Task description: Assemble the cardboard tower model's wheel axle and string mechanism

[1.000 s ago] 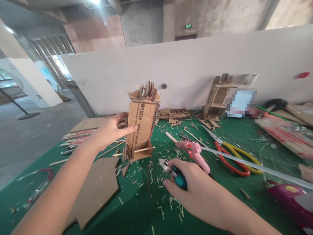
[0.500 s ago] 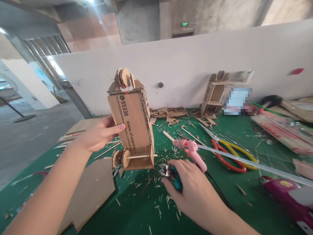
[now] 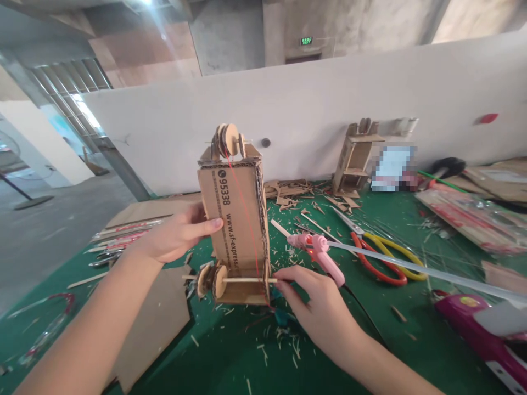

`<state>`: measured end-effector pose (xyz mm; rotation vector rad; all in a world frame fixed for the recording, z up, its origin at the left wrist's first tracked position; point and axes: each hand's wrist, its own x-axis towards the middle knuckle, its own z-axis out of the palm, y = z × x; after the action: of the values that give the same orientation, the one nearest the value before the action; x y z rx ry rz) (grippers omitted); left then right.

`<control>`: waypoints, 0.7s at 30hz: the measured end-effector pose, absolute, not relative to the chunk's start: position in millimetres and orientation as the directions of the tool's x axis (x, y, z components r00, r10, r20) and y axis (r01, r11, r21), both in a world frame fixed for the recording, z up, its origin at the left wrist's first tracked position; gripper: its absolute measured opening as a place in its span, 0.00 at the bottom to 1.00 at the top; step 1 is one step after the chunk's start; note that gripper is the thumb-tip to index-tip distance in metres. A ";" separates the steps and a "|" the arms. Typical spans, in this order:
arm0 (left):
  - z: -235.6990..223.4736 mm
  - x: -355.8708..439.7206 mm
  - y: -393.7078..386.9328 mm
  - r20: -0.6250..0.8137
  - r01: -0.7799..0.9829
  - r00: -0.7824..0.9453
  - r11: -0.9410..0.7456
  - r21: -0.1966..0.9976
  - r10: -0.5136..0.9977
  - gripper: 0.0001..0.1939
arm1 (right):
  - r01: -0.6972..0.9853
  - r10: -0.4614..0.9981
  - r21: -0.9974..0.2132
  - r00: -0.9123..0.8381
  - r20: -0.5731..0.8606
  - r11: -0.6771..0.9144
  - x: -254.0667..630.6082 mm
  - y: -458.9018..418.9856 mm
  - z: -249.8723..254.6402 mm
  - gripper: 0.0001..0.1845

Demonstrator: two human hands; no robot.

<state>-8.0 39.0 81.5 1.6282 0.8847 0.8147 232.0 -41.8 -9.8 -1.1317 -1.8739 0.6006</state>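
Note:
My left hand [image 3: 185,233] grips the left side of a tall cardboard box model [image 3: 234,214], thumb on its printed front. Round discs form a pulley [image 3: 228,140] on top, and a red string [image 3: 242,200] runs from it down the front. Near the base a thin wooden stick [image 3: 242,280] passes through the box, with more cardboard discs [image 3: 213,281] at its left. My right hand [image 3: 310,293] pinches the stick's right end between thumb and fingers. Teal-handled pliers [image 3: 282,317] lie on the table, partly hidden behind my right hand.
A pink glue gun [image 3: 317,252] with a long glue stick and large scissors [image 3: 381,252] lie to the right. Farther back stands a second cardboard model [image 3: 354,159]. A purple tool [image 3: 473,329] is at the right edge. Scraps litter the green table; a cardboard sheet [image 3: 152,334] lies left.
My right hand has let go of the pliers and taken hold of the stick's right end. The box model has shifted slightly right and down in view.

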 end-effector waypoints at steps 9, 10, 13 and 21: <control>70.7 -9.0 46.8 0.088 0.075 0.508 -0.146 0.986 0.857 0.24 | 0.399 0.894 -0.800 -0.202 0.401 0.449 232.9 -45.5 -3.8 0.10; 70.3 -9.3 47.1 0.086 0.079 0.506 -0.146 0.986 0.858 0.24 | 0.368 0.915 -0.839 -0.205 0.346 0.400 232.6 -45.1 -3.7 0.10; 70.6 -8.9 46.6 0.091 0.090 0.505 -0.158 0.983 0.858 0.22 | 0.196 0.962 -0.957 -0.216 0.169 0.213 230.7 -42.5 -5.0 0.10; 74.2 2.4 41.7 0.157 0.133 0.449 -0.240 0.962 0.880 0.24 | -0.330 0.957 -0.902 -0.169 -0.235 -0.280 225.2 -36.1 -10.7 0.18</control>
<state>2.4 41.7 74.2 1.6751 0.8867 0.9120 225.2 -36.1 -10.7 -1.0557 -0.8853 1.6431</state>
